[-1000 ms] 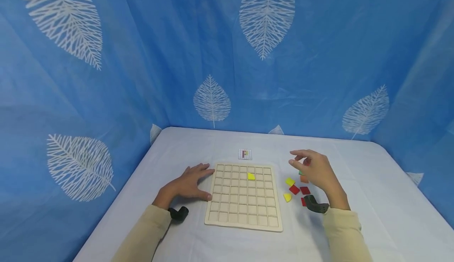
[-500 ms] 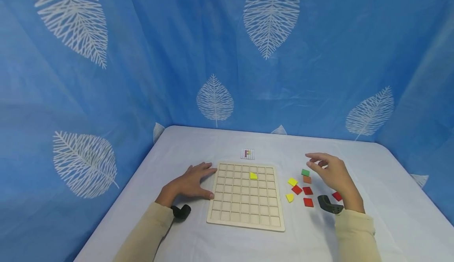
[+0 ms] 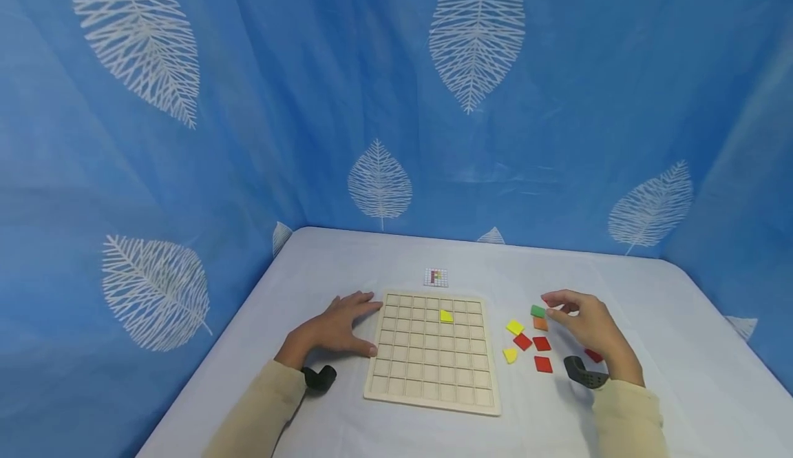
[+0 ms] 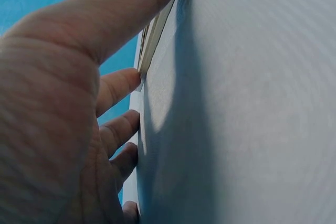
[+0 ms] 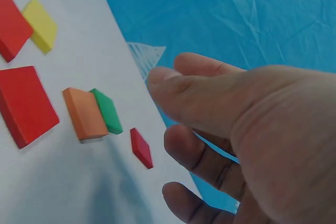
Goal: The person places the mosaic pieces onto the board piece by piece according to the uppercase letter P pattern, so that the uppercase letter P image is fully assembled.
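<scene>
1. The wooden board (image 3: 431,375) lies well in from the table's (image 3: 347,258) far edge, with one yellow tile (image 3: 446,316) on it.
2. The left hand (image 3: 334,327) is spread; its thumb touches the board's left edge.
3. The right hand (image 3: 585,320) has bent, parted fingers near the green tile (image 3: 537,311).
4. A little card (image 3: 436,277) sits past the board's far edge.

- Your bare left hand (image 3: 337,325) was spread palm down, its thumb stretched well apart from the fingers.
- Your bare right hand (image 3: 588,320) had loosely bent fingers, a gap showing between thumb and index finger.
- Your beige-sleeved left forearm (image 3: 257,410) and beige-sleeved right forearm (image 3: 628,417) reached forward, wrists bare.
</scene>
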`<state>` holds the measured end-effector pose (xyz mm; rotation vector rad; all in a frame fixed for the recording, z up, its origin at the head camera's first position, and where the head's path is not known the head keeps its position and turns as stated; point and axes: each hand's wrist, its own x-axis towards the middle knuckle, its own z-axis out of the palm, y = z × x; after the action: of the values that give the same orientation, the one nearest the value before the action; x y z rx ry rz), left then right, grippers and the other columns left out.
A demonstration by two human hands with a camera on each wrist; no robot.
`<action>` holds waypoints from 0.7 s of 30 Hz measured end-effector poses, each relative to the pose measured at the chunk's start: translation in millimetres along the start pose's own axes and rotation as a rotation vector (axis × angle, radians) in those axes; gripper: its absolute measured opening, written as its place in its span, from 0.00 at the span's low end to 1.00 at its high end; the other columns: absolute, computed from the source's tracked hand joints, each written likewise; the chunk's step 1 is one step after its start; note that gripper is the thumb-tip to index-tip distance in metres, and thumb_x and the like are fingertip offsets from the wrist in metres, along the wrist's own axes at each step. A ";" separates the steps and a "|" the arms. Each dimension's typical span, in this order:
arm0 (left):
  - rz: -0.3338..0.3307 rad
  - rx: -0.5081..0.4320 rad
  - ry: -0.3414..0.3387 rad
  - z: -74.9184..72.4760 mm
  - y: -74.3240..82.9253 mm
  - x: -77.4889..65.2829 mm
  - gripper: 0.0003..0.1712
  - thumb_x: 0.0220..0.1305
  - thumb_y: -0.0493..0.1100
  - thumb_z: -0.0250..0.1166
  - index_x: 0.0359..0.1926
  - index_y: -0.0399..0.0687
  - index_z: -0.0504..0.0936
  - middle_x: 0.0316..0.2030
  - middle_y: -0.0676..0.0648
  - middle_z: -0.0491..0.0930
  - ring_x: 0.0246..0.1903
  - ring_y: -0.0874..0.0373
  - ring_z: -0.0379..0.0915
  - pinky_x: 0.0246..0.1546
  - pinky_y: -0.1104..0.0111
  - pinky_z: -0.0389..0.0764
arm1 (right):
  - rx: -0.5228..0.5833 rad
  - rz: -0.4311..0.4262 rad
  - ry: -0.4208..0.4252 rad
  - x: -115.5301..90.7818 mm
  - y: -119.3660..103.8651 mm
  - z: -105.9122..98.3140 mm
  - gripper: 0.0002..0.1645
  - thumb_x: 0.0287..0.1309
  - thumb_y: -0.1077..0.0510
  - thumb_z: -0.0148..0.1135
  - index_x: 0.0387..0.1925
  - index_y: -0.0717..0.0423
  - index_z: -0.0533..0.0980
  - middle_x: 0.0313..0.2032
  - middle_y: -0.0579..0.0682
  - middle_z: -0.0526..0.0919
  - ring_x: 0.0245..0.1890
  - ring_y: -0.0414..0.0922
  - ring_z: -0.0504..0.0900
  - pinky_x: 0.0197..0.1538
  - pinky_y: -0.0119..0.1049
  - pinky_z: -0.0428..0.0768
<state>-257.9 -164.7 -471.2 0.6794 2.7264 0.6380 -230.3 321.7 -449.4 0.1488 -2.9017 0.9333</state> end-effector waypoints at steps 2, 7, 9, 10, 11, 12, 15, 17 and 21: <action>0.009 0.002 0.000 0.9 1.3 1.5 0.56 0.48 0.72 0.73 0.76 0.60 0.63 0.78 0.47 0.54 0.80 0.45 0.41 0.78 0.41 0.40 | 0.010 0.012 -0.010 -1.2 2.1 1.3 0.22 0.61 0.59 0.69 0.57 0.56 0.80 0.52 0.60 0.84 0.47 0.53 0.80 0.41 0.37 0.80; -0.005 0.006 -0.001 0.4 0.7 0.9 0.57 0.47 0.71 0.74 0.76 0.61 0.64 0.78 0.47 0.54 0.80 0.45 0.41 0.78 0.40 0.40 | 0.037 0.053 -0.066 1.7 4.9 6.3 0.23 0.59 0.55 0.71 0.55 0.56 0.81 0.52 0.59 0.83 0.46 0.52 0.80 0.41 0.36 0.80; -0.009 0.007 -0.003 0.3 -0.6 0.1 0.56 0.47 0.71 0.74 0.76 0.61 0.63 0.78 0.47 0.54 0.80 0.45 0.41 0.78 0.41 0.40 | 0.040 0.062 -0.083 2.5 5.7 8.2 0.24 0.58 0.52 0.73 0.55 0.56 0.81 0.52 0.59 0.83 0.46 0.52 0.80 0.41 0.37 0.81; -0.008 0.006 0.000 0.2 -1.3 -0.1 0.56 0.47 0.71 0.74 0.76 0.62 0.63 0.78 0.47 0.54 0.80 0.46 0.42 0.78 0.41 0.40 | 0.042 0.066 -0.087 2.7 6.3 8.9 0.25 0.57 0.52 0.73 0.55 0.56 0.81 0.52 0.59 0.83 0.46 0.52 0.80 0.42 0.38 0.82; -0.005 0.004 0.003 0.0 -1.9 -0.2 0.56 0.48 0.71 0.74 0.75 0.62 0.64 0.78 0.47 0.54 0.80 0.46 0.42 0.78 0.41 0.40 | 0.040 0.066 -0.088 2.5 6.7 9.5 0.25 0.57 0.51 0.73 0.55 0.56 0.81 0.52 0.59 0.83 0.46 0.52 0.81 0.43 0.39 0.83; -0.002 0.003 0.005 -0.3 -2.2 -0.2 0.56 0.48 0.71 0.74 0.75 0.62 0.64 0.78 0.47 0.54 0.80 0.45 0.42 0.78 0.41 0.40 | 0.041 0.063 -0.088 2.2 7.1 9.8 0.25 0.57 0.51 0.73 0.55 0.56 0.81 0.53 0.60 0.82 0.47 0.52 0.81 0.44 0.40 0.83; 0.000 0.004 0.006 -0.7 -2.2 -0.2 0.56 0.48 0.71 0.73 0.75 0.63 0.64 0.78 0.47 0.54 0.80 0.46 0.42 0.78 0.41 0.40 | 0.040 0.070 -0.092 1.1 8.0 10.1 0.26 0.57 0.52 0.73 0.56 0.57 0.81 0.53 0.60 0.82 0.47 0.52 0.81 0.44 0.41 0.84; 0.003 -0.005 0.005 -0.7 -1.7 0.1 0.56 0.48 0.71 0.74 0.75 0.62 0.64 0.78 0.47 0.54 0.80 0.46 0.42 0.78 0.41 0.40 | 0.037 0.087 -0.101 0.7 9.3 10.6 0.26 0.57 0.53 0.73 0.56 0.57 0.80 0.52 0.60 0.83 0.47 0.52 0.81 0.45 0.41 0.84; 0.009 -0.004 0.000 0.8 -1.7 1.1 0.56 0.48 0.71 0.74 0.75 0.61 0.64 0.78 0.47 0.54 0.80 0.45 0.41 0.78 0.41 0.39 | 0.037 0.141 -0.120 -0.3 11.9 13.1 0.28 0.56 0.53 0.74 0.57 0.58 0.79 0.52 0.61 0.83 0.47 0.52 0.80 0.46 0.44 0.85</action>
<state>-259.2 -165.2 -472.8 0.6906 2.7223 0.6456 -232.2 323.7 -466.9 0.0018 -3.0400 1.0344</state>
